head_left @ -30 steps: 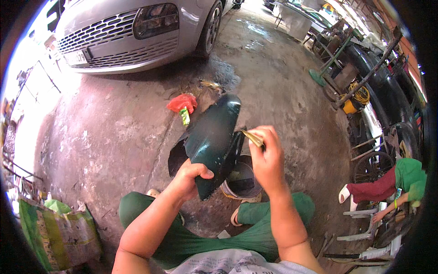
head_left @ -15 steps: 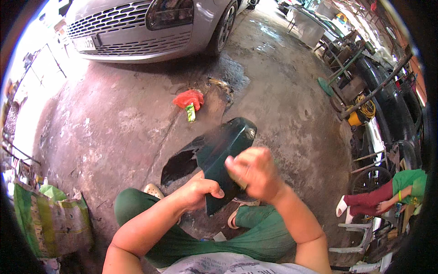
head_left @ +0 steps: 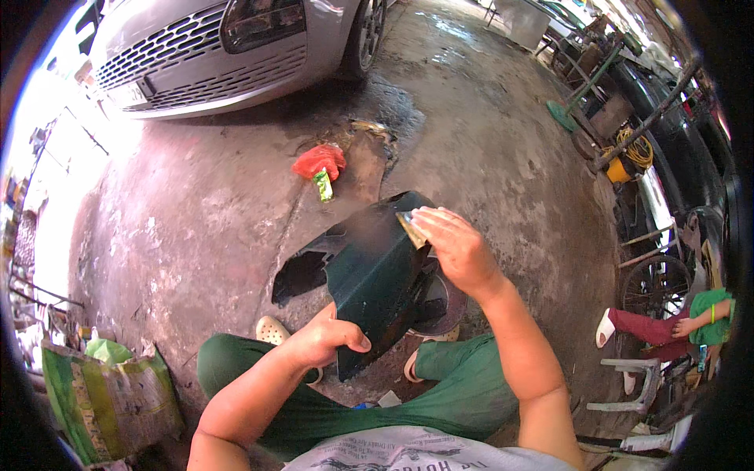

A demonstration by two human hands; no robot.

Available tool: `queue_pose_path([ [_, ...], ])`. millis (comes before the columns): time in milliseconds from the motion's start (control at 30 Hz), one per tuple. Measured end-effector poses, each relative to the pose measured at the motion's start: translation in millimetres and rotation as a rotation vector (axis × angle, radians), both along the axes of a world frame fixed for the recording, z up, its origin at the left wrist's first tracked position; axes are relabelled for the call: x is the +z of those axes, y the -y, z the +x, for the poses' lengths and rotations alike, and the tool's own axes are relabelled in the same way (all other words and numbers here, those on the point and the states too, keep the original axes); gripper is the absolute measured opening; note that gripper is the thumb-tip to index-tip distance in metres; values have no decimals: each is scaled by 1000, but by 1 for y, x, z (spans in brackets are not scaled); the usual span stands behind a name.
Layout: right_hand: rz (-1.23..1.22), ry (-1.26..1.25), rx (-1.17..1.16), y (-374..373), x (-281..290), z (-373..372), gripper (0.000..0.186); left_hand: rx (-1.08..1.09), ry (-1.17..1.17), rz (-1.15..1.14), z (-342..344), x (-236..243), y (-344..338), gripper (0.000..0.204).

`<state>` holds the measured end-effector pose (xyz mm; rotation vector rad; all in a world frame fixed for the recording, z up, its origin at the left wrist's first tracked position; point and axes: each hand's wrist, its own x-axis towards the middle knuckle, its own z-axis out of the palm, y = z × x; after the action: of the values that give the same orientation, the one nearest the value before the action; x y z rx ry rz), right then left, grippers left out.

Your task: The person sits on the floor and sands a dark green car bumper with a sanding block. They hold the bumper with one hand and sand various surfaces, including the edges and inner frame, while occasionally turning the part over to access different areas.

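Observation:
A dark green-black plastic panel (head_left: 369,251), angular like a vehicle fairing, is held tilted in front of my knees. My left hand (head_left: 334,339) grips its near lower edge, thumb on the outer face and fingers behind it. At the far right end of the panel, my right hand (head_left: 459,247) presses a folded tan piece of sandpaper (head_left: 411,229) against the surface, fingers extended over it. Partly hidden behind the panel, a round dark basin (head_left: 452,306) stands on the floor between my feet.
A red plastic bag (head_left: 319,161) and a green sachet (head_left: 323,187) lie on the concrete floor. A silver car (head_left: 204,63) is parked ahead. To the left stands a green-yellow woven sack (head_left: 114,400). At the right are a seated person (head_left: 652,330) and a white plastic chair (head_left: 628,385).
My right hand has moved away from me along the panel to its far end, and the sandpaper now shows. My left hand keeps its grip. The view has shifted slightly.

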<state>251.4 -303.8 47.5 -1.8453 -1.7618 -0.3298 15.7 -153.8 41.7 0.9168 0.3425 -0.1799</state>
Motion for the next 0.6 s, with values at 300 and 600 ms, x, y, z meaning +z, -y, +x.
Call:
queue_pose_path([
  [300,35,-73,-30,9,2,1,35,-50,2,105,1,6,-1,62],
  [600,103,-135,-43,8,-8,0,34,24,77,83,0,4,2,70],
])
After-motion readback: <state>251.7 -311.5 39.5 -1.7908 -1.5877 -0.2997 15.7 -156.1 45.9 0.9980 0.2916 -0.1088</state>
